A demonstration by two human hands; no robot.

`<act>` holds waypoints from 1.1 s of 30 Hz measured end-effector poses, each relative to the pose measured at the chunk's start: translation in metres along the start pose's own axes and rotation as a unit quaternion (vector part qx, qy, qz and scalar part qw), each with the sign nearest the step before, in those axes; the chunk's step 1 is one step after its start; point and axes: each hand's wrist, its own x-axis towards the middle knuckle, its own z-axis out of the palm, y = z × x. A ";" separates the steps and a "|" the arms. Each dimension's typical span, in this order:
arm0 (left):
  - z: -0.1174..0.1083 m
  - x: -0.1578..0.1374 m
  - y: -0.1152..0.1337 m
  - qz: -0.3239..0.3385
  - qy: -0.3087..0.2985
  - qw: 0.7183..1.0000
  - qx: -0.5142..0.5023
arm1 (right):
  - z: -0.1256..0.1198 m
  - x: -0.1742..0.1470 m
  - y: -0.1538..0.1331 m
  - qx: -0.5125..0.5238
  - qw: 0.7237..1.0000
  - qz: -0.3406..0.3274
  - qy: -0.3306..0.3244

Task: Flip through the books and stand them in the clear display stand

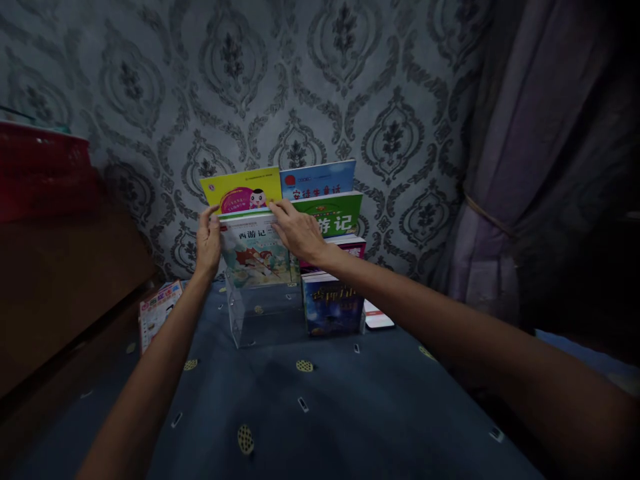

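A pale picture book point(255, 257) with a red-caped figure on its cover stands upright on the left side of a clear stepped stand point(235, 313). My left hand point(207, 241) holds its left edge, fingers up by the top corner. Over the top right corner, my right hand point(300, 232) is closed on the same book. Behind it rises a yellow book point(240, 183). To the right stand a blue book point(320, 177), a green book point(345, 213) partly covered by my right hand, a magenta book point(357, 250) and a dark blue book point(333, 307) lowest in front.
The stand rests on a dark blue patterned cloth point(300, 427) against a patterned wall point(395, 133). A booklet point(160, 310) lies at the left near a brown box point(65, 280) with a red container point(43, 170). A white flat object point(379, 315) lies right of the stand; a tied curtain point(493, 200) hangs beyond.
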 end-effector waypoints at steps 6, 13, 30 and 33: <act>0.002 0.008 -0.001 -0.019 0.009 0.999 -0.041 | -0.009 0.002 -0.001 -0.042 0.999 -0.003 -0.027; 0.001 0.015 -0.007 -0.042 -0.014 0.993 -0.111 | -0.013 0.008 0.000 -0.051 0.998 -0.010 -0.044; -0.020 -0.036 -0.049 -0.067 -0.144 0.987 0.014 | -0.001 0.007 0.002 -0.049 0.998 -0.018 -0.025; -0.020 -0.035 -0.048 -0.058 -0.153 0.986 0.021 | -0.001 0.008 0.003 -0.051 0.998 -0.020 -0.025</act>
